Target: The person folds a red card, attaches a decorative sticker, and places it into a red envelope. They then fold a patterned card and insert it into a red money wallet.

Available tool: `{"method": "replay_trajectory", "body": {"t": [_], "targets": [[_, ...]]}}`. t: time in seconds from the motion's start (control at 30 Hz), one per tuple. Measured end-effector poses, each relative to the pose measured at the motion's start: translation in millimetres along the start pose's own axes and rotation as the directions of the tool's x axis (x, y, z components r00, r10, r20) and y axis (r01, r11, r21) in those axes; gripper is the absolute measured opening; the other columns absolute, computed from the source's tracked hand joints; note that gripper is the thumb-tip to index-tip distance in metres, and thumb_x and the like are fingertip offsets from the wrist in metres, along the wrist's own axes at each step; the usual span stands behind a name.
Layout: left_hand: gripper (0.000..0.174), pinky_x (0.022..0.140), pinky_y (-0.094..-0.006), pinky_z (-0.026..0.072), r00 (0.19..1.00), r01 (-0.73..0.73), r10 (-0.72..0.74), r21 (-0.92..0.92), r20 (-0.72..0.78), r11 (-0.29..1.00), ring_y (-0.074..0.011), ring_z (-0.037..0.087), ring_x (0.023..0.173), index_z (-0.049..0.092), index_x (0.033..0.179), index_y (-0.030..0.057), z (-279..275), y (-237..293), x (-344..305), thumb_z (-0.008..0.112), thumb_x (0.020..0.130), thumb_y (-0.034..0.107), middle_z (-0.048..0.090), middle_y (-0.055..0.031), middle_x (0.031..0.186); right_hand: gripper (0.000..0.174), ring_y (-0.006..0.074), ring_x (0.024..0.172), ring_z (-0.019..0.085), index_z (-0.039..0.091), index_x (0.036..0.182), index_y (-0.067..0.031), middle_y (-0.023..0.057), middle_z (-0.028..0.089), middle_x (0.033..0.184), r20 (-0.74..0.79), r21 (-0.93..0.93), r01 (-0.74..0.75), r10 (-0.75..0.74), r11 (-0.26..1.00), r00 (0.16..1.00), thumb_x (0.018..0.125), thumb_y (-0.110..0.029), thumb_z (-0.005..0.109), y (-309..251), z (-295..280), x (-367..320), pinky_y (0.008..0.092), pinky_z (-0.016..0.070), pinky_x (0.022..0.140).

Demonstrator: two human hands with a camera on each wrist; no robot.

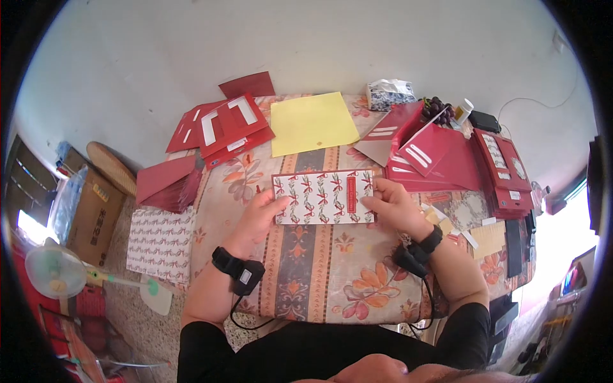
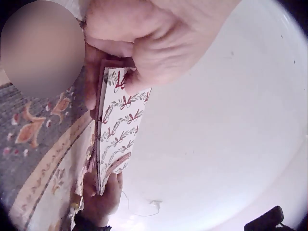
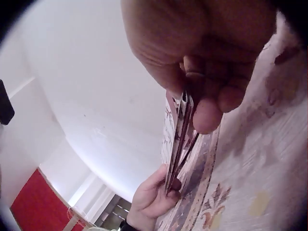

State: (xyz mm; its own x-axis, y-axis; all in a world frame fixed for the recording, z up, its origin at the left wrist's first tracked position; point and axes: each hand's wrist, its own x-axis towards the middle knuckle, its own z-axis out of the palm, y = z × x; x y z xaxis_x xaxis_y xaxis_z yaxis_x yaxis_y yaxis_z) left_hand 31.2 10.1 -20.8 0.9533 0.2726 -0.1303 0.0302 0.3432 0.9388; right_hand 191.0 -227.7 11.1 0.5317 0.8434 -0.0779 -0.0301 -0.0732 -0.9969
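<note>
Between both hands, above the table, is a flat white paper piece (image 1: 313,201) printed with rows of green sprigs and red bows. A red label strip (image 1: 351,195) runs down its right part, and a dark red layer shows along its top edge. My left hand (image 1: 260,214) pinches the left end, thumb in front and fingers behind. The right hand (image 1: 399,207) grips the other end the same way. In the right wrist view, the piece's edge (image 3: 179,137) shows several thin layers stacked together. The left wrist view shows its patterned face (image 2: 122,113) tilted.
A yellow sheet (image 1: 313,124) lies at the back of the flowered tablecloth (image 1: 300,274). Red card folders (image 1: 239,131) sit back left, more red folders (image 1: 440,156) back right. Patterned sheets (image 1: 159,246) lie at the left. A tissue box (image 1: 389,96) and grapes (image 1: 436,110) stand behind.
</note>
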Motion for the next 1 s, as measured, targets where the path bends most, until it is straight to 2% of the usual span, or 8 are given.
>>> {"method": "replay_trajectory", "body": {"t": [0.27, 0.47, 0.57, 0.63, 0.67, 0.77, 0.83, 1.0], "targets": [[0.026, 0.083, -0.0263, 0.0465, 0.997, -0.023, 0.020, -0.040, -0.071, 0.999, -0.0117, 0.057, 0.094, 0.050, 0.113, -0.0023, 4.4, 2.2, -1.3, 0.050, 0.089, 0.008, 0.059, -0.0066, 0.107, 0.014, 0.0033, 0.058, 0.055, 0.055, 0.096, -0.0009, -0.0006, 0.060, 0.070, 0.031, 0.037, 0.130, -0.131, 0.991, 0.991, 0.085, -0.009, 0.055, 5.7, 1.1, -1.6, 0.0189, 0.0449, 0.051], [0.019, 0.077, -0.0252, 0.0456, 0.907, -0.374, 0.419, 0.503, 0.025, 0.779, -0.0094, 0.057, 0.089, 0.054, 0.106, -0.0009, 6.9, 26.9, -13.9, 0.050, 0.089, 0.008, 0.061, -0.0055, 0.100, 0.033, 0.0087, 0.092, 0.056, 0.051, 0.114, 0.0011, 0.0032, 0.061, 0.100, 0.109, -0.029, 0.107, -0.103, 0.994, 0.989, 0.083, -0.008, 0.060, 2.4, -9.5, 2.6, 0.0248, 0.0467, 0.077], [0.014, 0.073, -0.0257, 0.0461, 0.862, -0.378, 0.501, 0.752, 0.073, 0.540, -0.0135, 0.060, 0.083, 0.056, 0.099, 0.0005, 13.9, 36.2, -28.8, 0.050, 0.088, 0.006, 0.063, -0.0081, 0.093, 0.041, 0.0155, 0.101, 0.054, 0.052, 0.116, -0.0022, 0.0056, 0.058, 0.106, -0.002, -0.114, 0.345, -0.347, 0.932, 0.938, 0.078, -0.007, 0.065, -19.2, -2.8, -6.9, 0.0297, 0.0439, 0.084], [0.014, 0.069, -0.0270, 0.0478, 0.799, -0.493, 0.538, 0.806, 0.270, 0.327, -0.0202, 0.062, 0.078, 0.058, 0.094, 0.0032, 25.1, 40.8, -37.7, 0.056, 0.080, 0.004, 0.063, -0.0098, 0.089, 0.039, 0.0216, 0.098, 0.053, 0.057, 0.106, -0.0045, 0.0078, 0.057, 0.101, 0.064, -0.595, 0.534, -0.628, 0.600, 0.776, 0.070, -0.011, 0.071, -35.7, 6.7, -15.8, 0.0327, 0.0445, 0.080], [0.014, 0.069, -0.0270, 0.0478, 0.798, -0.494, 0.540, 0.805, 0.269, 0.329, -0.0202, 0.062, 0.078, 0.058, 0.094, 0.0032, 30.3, 42.3, -38.1, 0.056, 0.080, 0.004, 0.063, -0.0098, 0.089, 0.039, 0.0216, 0.098, 0.053, 0.057, 0.106, -0.0045, 0.0078, 0.057, 0.101, 0.066, -0.597, 0.534, -0.627, 0.599, 0.776, 0.070, -0.011, 0.071, -43.9, 10.6, -20.2, 0.0327, 0.0445, 0.080], [0.022, 0.067, -0.0306, 0.0495, 0.550, -0.693, 0.622, 0.720, 0.557, -0.033, -0.0253, 0.061, 0.080, 0.059, 0.093, 0.0048, 46.8, 46.6, -40.9, 0.060, 0.072, 0.005, 0.063, -0.0089, 0.090, 0.036, 0.0257, 0.072, 0.055, 0.060, 0.095, -0.0061, 0.0082, 0.055, 0.083, 0.376, -0.806, 0.589, -0.717, 0.061, 0.587, 0.060, -0.003, 0.069, -47.4, 21.1, -26.5, 0.0354, 0.0457, 0.063], [0.029, 0.068, -0.0353, 0.0506, 0.449, -0.663, 0.591, 0.693, 0.670, -0.281, -0.0253, 0.061, 0.085, 0.059, 0.095, 0.0044, 55.0, 48.8, -47.1, 0.061, 0.066, 0.007, 0.064, -0.0074, 0.090, 0.034, 0.0255, 0.069, 0.055, 0.060, 0.093, -0.0062, 0.0078, 0.055, 0.082, 0.379, -0.813, 0.577, -0.679, 0.080, 0.629, 0.060, -0.001, 0.068, -43.3, 25.0, -32.5, 0.0347, 0.0453, 0.060], [0.043, 0.073, -0.0316, 0.0496, 0.519, -0.608, 0.671, 0.781, 0.529, -0.146, -0.0248, 0.059, 0.095, 0.051, 0.113, 0.0023, 63.2, 54.6, -50.2, 0.065, 0.073, 0.011, 0.053, -0.0147, 0.117, 0.025, 0.0249, 0.065, 0.057, 0.059, 0.088, -0.0053, 0.0085, 0.056, 0.079, 0.354, -0.811, 0.578, -0.710, 0.091, 0.609, 0.065, 0.003, 0.064, -34.9, 18.4, -24.3, 0.0318, 0.0449, 0.055]]}}
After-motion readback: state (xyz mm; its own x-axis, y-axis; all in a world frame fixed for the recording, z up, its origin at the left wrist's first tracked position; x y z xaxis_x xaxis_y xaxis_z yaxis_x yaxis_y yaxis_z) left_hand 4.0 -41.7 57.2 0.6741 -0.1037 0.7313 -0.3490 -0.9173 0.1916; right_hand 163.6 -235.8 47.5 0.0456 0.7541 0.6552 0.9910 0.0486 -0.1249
